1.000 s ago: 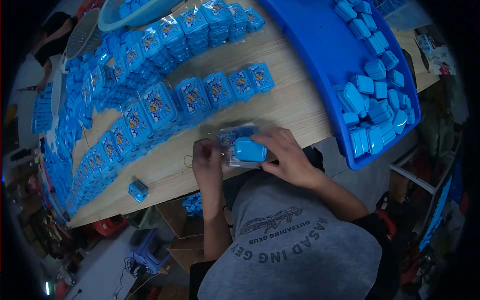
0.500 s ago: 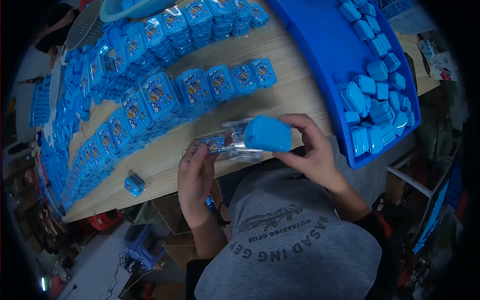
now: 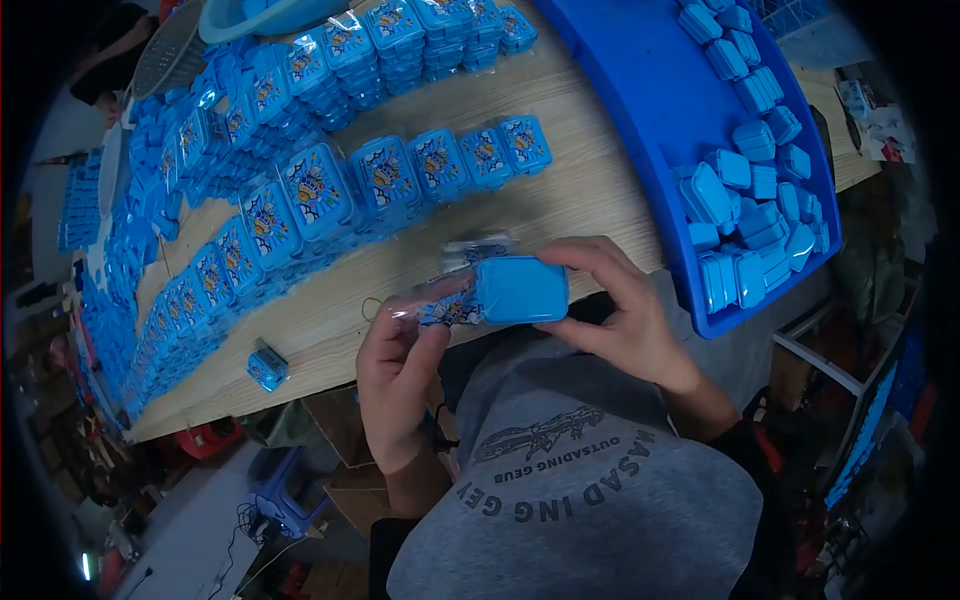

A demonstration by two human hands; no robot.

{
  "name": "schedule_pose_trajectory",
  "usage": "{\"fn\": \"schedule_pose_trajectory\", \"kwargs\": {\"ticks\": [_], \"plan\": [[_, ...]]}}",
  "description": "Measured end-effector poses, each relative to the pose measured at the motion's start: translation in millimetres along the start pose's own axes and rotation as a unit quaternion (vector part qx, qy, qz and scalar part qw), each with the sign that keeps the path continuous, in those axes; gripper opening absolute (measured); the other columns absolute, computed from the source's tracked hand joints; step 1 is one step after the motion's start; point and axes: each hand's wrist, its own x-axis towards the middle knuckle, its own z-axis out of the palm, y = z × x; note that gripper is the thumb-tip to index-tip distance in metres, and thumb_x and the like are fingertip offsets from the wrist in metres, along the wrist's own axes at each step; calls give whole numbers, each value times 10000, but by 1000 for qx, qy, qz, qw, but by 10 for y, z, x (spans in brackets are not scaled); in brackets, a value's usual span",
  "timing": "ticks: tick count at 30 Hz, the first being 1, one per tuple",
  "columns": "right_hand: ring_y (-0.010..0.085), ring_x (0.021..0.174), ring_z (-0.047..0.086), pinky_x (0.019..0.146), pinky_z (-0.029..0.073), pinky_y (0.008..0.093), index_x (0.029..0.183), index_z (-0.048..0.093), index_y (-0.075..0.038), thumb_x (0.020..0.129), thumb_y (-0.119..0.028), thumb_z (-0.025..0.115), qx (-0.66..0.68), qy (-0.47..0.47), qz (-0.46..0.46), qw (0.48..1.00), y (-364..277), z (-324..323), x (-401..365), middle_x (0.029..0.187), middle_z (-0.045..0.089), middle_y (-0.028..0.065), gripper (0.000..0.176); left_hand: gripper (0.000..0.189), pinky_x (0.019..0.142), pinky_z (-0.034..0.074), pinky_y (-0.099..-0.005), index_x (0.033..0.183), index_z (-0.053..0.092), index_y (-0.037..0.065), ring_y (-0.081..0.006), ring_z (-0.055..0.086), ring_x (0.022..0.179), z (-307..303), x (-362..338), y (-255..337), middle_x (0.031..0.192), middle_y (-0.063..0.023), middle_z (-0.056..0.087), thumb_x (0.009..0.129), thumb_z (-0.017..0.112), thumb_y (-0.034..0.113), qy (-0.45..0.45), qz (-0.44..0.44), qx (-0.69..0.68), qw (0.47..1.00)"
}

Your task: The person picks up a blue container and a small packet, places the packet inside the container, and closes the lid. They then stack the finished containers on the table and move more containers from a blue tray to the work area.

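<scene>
Wooden tabletop (image 3: 590, 190) bears stacked boxes (image 3: 388, 180). Left hand (image 3: 393, 372), loosely curled, pinches printed film (image 3: 447, 308); right hand (image 3: 625, 318), half closed, grips the blue box (image 3: 525, 290) by its end, positioned against the film's edge — a skewed corner could snag and crease the film

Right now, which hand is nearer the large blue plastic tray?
Right. The right hand is left of the tray, not touching; the left hand is farther left, beyond the held blue plastic box.

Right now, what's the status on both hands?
Right hand gripping blue box. Left hand holding printed clear wrapper at its edge. More clear plastic just beyond; nothing visibly blocking.
</scene>
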Motion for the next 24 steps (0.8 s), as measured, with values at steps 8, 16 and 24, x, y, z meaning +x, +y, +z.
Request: {"fn": "schedule_pose_trajectory", "kwargs": {"ticks": [8,16,24], "plan": [[282,1017,514,843,430,359,1135,533,-69,646,-54,717,12,-1,-16,1000,-15,16,14,1111,537,116,523,198,764,400,-233,1013,496,-10,-105,521,862,-144,-40,-1,946,-58,560,872,507,128,13,-51,-37,998],[284,984,513,823,431,355,1137,532,-66,630,-47,720,-45,-11,-42,998,-63,-18,-32,1114,518,120,542,195,765,398,-227,993,498,-2,-110,522,859,-69,-51,84,923,-52,549,878,495,156,30,-79,-83,993],[289,963,517,795,442,359,1128,530,-63,609,-41,739,-48,17,-64,997,-95,21,-39,1091,520,126,560,253,757,426,-283,1023,485,-45,-171,556,864,-149,-15,67,978,-118,570,899,434,169,49,-99,-84,990]]}}
